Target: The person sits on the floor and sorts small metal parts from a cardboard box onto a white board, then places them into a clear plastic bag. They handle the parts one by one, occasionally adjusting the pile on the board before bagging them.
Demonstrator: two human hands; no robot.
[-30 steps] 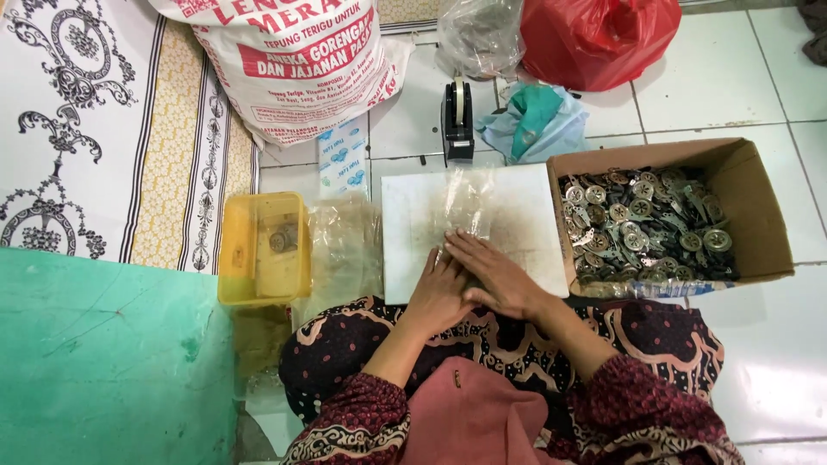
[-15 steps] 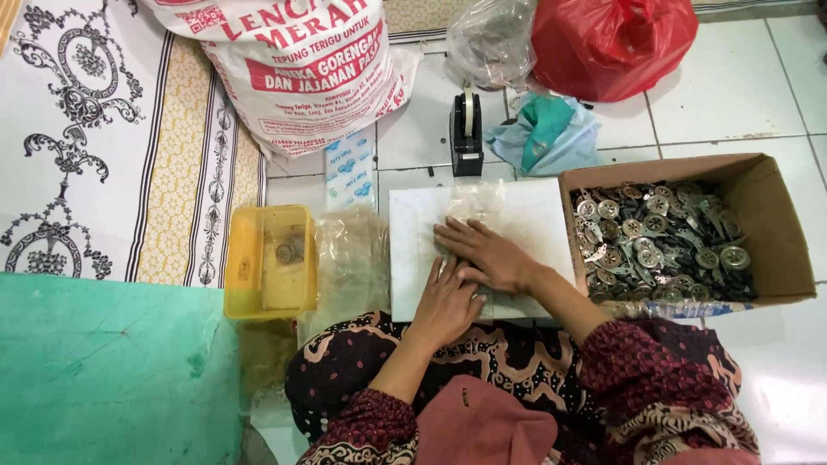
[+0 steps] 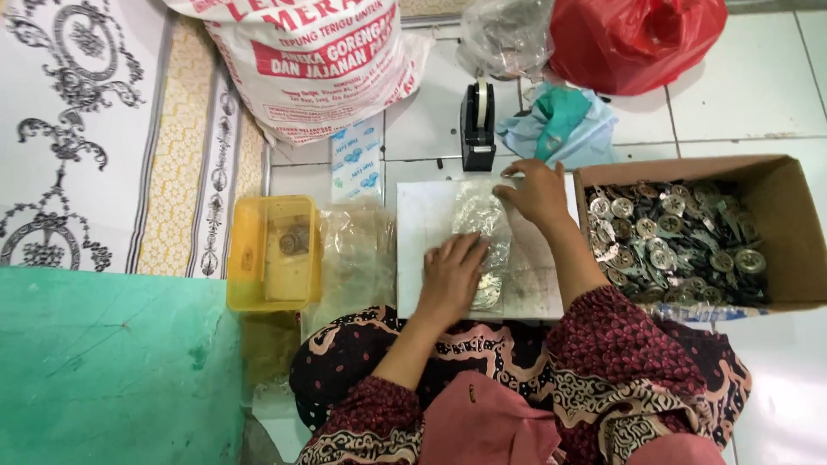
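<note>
A clear plastic bag of small silver metal parts lies on a white board in front of my lap. My left hand presses flat on the bag's near end, fingers spread. My right hand rests on the bag's far right corner, fingers lightly curled over the plastic. A black tape dispenser stands just beyond the board. To the right, an open cardboard box is full of silver metal parts.
A yellow plastic tub and a stack of empty clear bags sit left of the board. Behind are a large printed white sack, a red plastic bag, a teal cloth and a green mat at left.
My right hand slid from the bag's middle up to its far right corner. My left hand moved onto the bag's near end. The bag now lies stretched lengthwise on the board.
</note>
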